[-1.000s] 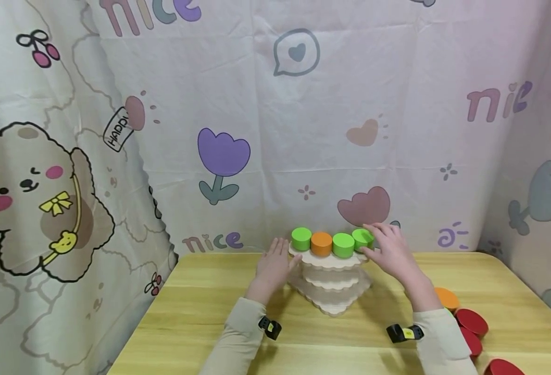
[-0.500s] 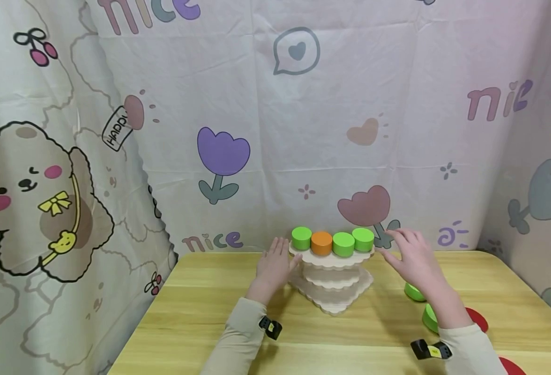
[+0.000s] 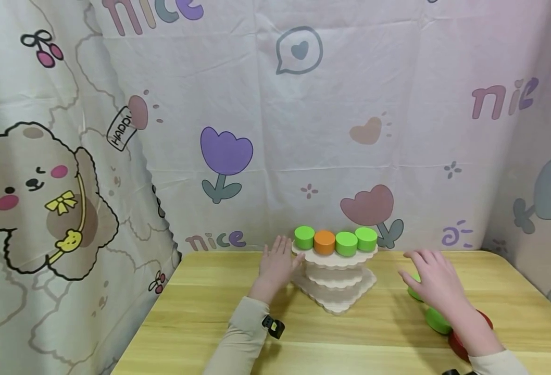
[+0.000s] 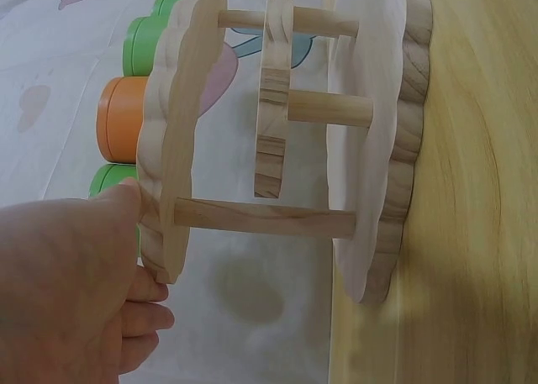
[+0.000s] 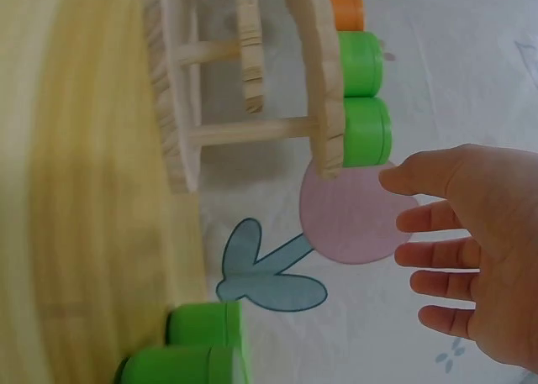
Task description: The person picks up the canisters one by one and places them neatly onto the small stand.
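Observation:
A light wooden stand (image 3: pixel 336 273) with scalloped tiers joined by round posts stands on the table. On its top tier sit two green cylinder blocks (image 3: pixel 366 239) at the right, an orange cylinder block (image 3: pixel 324 242) and another green one (image 3: pixel 304 237) at the left end. My left hand (image 3: pixel 274 266) rests at the top tier's left edge, fingers extended, the thumb beside the left green block in the left wrist view. My right hand (image 3: pixel 437 281) hovers right of the stand, fingers spread and holding nothing, over a loose green block (image 3: pixel 414 289).
More loose blocks lie on the table (image 3: pixel 200 323) at the right: a green one (image 3: pixel 438 321) and red ones (image 3: pixel 457 346), partly covered by my right forearm. A patterned cloth (image 3: pixel 303 114) hangs behind the table, and another covers the left side.
My right hand has let go of the rightmost green block on the top tier and moved right and toward me, over the loose blocks. The left hand has stayed at the stand.

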`<action>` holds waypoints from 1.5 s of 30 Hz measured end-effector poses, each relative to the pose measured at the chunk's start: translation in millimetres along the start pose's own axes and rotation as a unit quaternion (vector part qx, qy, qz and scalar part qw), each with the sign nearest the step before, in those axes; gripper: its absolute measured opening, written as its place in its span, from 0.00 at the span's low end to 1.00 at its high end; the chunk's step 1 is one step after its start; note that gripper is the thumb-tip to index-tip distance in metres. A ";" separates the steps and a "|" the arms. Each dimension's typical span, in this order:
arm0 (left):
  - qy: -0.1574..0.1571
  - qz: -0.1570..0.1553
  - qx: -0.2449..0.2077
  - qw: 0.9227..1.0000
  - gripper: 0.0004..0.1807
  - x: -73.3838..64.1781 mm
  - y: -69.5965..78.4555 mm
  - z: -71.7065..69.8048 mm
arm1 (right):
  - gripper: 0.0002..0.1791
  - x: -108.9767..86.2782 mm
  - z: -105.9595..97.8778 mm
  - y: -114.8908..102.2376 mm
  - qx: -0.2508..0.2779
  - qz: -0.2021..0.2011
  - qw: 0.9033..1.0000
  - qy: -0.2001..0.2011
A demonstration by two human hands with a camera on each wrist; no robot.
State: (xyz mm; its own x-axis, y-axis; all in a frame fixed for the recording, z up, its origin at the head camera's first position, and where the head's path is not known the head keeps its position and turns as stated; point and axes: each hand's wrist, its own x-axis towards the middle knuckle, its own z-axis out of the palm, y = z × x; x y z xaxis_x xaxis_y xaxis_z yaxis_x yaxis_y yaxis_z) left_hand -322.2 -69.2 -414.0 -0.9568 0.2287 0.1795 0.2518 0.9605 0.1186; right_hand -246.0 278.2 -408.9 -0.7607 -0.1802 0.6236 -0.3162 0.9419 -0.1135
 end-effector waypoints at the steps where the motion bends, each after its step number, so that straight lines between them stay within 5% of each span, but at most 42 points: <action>1: 0.000 0.000 0.000 1.000 0.41 0.0 0.2 -0.1 | 0.24 -3.0 -0.7 0.9 -0.003 -0.001 1.000 -0.001; 11: 0.004 0.001 -0.001 1.000 0.42 2.4 0.6 1.8 | 0.26 -36.4 -18.2 4.9 -0.025 0.009 0.999 -0.037; 22: 0.004 0.002 -0.002 1.000 0.41 2.5 3.1 0.4 | 0.28 -81.6 -32.0 23.4 -0.034 0.011 0.999 -0.025; 35: 0.005 0.001 -0.013 1.000 0.41 3.5 4.1 0.5 | 0.31 -114.3 -40.8 57.1 -0.075 0.095 0.982 -0.146; 41: -0.003 -0.001 -0.017 1.000 0.41 3.3 3.7 -0.8 | 0.35 -135.9 -35.5 66.1 -0.108 0.118 0.980 -0.117; 45: -0.002 -0.002 -0.013 1.000 0.42 3.5 3.5 -0.5 | 0.42 -149.6 -31.0 71.1 -0.129 0.157 0.970 -0.136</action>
State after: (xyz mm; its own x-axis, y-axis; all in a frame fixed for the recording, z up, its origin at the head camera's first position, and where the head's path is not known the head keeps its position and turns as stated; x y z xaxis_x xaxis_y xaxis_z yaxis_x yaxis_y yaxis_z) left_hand -324.6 -65.1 -412.5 -0.9581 0.2261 0.1758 0.2524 0.9566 0.1454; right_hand -137.2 380.9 -486.3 -0.9293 0.0910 0.3579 0.0801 0.9958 -0.0452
